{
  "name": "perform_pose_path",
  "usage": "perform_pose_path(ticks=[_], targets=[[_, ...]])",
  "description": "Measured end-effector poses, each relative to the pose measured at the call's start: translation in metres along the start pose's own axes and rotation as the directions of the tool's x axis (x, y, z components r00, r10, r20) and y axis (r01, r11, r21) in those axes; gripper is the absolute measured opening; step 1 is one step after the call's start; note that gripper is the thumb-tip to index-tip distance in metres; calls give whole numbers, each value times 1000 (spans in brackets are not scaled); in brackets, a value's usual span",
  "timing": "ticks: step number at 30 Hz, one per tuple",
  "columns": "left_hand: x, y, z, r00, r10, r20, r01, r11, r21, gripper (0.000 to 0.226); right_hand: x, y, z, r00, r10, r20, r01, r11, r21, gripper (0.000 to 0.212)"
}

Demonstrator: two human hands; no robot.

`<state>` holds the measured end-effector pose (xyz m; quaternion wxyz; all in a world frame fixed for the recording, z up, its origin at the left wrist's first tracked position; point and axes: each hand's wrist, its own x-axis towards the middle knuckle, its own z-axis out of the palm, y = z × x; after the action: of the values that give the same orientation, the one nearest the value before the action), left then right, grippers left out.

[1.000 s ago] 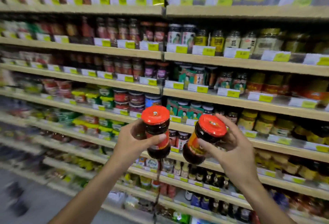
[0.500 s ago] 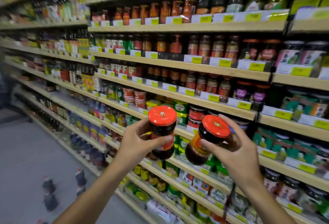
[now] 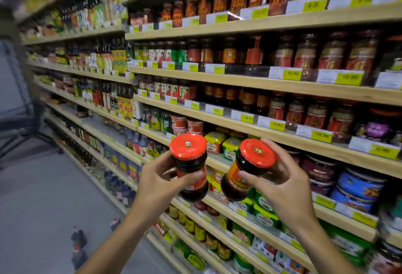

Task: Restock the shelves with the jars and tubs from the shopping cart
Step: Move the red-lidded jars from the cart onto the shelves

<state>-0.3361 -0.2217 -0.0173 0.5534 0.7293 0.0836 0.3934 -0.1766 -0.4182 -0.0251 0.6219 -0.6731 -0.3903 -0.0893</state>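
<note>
The left hand [image 3: 159, 183] grips a dark jar with a red lid [image 3: 191, 166], fingers curled round its far side and the thumb pressed across the red label on the near side. That jar stands nearly upright, its lid facing up and slightly toward the camera. The right hand [image 3: 282, 188] grips a second red-lidded jar [image 3: 247, 170], thumb laid over the orange label and fingers wrapped behind the neck and shoulder. This one tilts, lid leaning toward the upper right and base toward the lower left. The two jars are held side by side in the air, near each other but apart, in front of the shelves [image 3: 282, 86] and not resting on any board.

Both forearms reach up from the bottom of the view. Behind the jars, the shelf at their height carries yellow and green tubs [image 3: 221, 145], with red tubs [image 3: 187, 124] stacked just to their left. To the right, on the level below, sit blue round tins [image 3: 356, 188]. The boards above are filled with rows of dark jars bearing red labels [image 3: 304, 56], and yellow-and-white price tags [image 3: 285, 74] run along each shelf edge. Far to the left, bottles line the lower boards. A few dark bottles with red caps [image 3: 77, 239] stand on the grey floor [image 3: 43, 197] near the left forearm.
</note>
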Motion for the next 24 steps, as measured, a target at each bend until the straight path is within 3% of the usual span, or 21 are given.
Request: perform_pose_path(ticks=[9, 16, 24], targets=[[133, -46, -6, 999, 32, 4, -32, 999, 29, 51, 111, 48, 65, 999, -35, 14, 35, 999, 34, 83], [212, -92, -23, 998, 28, 47, -26, 999, -28, 65, 172, 76, 100, 999, -35, -12, 35, 999, 12, 80], [296, -135, -48, 983, 92, 157, -80, 993, -84, 52, 218, 92, 148, 989, -46, -140, 36, 997, -72, 84]])
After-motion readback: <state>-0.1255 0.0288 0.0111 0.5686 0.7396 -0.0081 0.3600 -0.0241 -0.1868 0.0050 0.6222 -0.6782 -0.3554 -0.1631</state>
